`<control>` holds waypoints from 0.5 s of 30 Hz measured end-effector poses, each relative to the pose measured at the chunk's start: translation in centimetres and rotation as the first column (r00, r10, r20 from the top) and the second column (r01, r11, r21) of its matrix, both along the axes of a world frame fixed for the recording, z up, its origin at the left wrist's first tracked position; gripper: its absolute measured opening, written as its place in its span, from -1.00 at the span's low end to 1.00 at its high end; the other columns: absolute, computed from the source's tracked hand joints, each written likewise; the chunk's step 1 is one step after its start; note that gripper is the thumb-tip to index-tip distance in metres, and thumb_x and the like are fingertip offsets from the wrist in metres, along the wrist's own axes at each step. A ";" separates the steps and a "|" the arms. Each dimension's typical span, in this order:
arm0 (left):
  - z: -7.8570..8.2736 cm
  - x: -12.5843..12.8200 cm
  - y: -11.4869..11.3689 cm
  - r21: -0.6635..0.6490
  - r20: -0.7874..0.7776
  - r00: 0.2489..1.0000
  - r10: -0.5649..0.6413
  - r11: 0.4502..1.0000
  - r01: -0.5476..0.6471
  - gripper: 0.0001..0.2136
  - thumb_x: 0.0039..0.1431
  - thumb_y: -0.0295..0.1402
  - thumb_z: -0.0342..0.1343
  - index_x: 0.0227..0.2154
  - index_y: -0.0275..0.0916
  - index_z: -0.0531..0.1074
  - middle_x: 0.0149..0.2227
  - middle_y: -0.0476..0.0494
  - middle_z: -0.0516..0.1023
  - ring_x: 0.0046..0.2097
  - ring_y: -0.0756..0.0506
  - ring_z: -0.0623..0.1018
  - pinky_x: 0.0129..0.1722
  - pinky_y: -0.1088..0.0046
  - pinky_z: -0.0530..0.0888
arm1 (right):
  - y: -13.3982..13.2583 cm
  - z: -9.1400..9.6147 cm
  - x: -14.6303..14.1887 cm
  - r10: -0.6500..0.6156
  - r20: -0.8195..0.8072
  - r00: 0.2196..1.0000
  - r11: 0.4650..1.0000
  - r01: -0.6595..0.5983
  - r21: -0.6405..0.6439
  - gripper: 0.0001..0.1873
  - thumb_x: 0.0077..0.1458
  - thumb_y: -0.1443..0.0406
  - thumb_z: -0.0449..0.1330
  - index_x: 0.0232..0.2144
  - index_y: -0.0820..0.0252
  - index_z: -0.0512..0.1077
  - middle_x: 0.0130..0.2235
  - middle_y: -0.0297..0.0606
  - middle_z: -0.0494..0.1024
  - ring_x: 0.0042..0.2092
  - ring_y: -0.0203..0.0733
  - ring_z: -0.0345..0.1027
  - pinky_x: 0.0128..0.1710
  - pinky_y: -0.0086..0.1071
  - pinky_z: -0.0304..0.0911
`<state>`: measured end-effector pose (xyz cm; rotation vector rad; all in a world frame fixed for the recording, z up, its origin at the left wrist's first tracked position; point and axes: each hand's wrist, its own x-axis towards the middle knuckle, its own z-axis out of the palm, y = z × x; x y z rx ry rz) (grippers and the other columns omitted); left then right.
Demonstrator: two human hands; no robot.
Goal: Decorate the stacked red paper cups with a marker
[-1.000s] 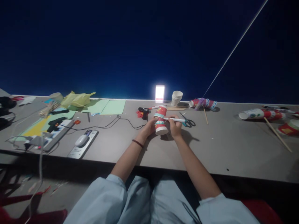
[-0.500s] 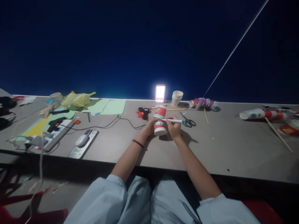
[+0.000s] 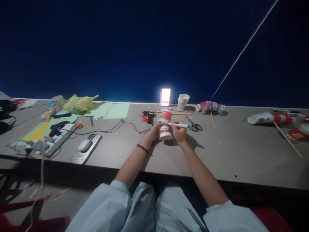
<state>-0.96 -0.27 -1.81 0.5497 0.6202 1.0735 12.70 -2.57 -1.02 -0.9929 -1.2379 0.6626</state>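
Observation:
A red paper cup point(image 3: 165, 129) with teal and white bands lies tilted on the grey table point(image 3: 231, 151), its white mouth toward me. My left hand point(image 3: 154, 131) is wrapped round its left side. My right hand point(image 3: 179, 132) grips a white pen point(image 3: 180, 125) in a pinch, with the tip laid against the cup's side. Black-handled scissors point(image 3: 194, 125) lie just beyond my right hand.
A stack of white cups point(image 3: 182, 101) and a bright phone screen point(image 3: 165, 96) stand at the far edge. Glue guns point(image 3: 58, 127), a cord point(image 3: 113, 128), a power strip and coloured paper sheets point(image 3: 113, 110) fill the left. More decorated cups point(image 3: 210, 107) and wooden sticks point(image 3: 287, 139) lie right.
The cup has shifted slightly toward me and left, and my right hand with the pen has moved a little left along it. Everything else stays put.

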 end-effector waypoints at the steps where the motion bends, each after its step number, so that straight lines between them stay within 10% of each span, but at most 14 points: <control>1: 0.0 0.0 0.0 0.003 0.000 1.000 -0.002 1.000 0.002 -0.82 -0.04 -0.44 0.18 -0.31 -0.34 0.46 -0.41 -0.14 0.59 -0.41 -0.08 0.56 -0.26 0.39 0.47 | 0.0 0.0 0.0 0.003 -0.001 1.000 1.000 -0.003 0.000 -0.95 -0.05 0.29 0.15 -0.48 0.13 0.40 -0.41 -0.33 0.55 -0.36 -0.21 0.40 -0.30 -0.35 0.32; 15: -0.2 0.0 0.1 -0.018 -0.005 1.000 0.009 1.000 -0.009 -0.80 -0.03 -0.45 0.18 -0.28 -0.35 0.46 -0.39 -0.16 0.59 -0.40 -0.09 0.57 -0.24 0.38 0.47 | -0.1 0.2 0.0 0.007 -0.021 1.000 1.000 -0.008 -0.014 -0.94 -0.05 0.28 0.16 -0.49 0.12 0.41 -0.44 -0.36 0.54 -0.38 -0.22 0.38 -0.34 -0.36 0.30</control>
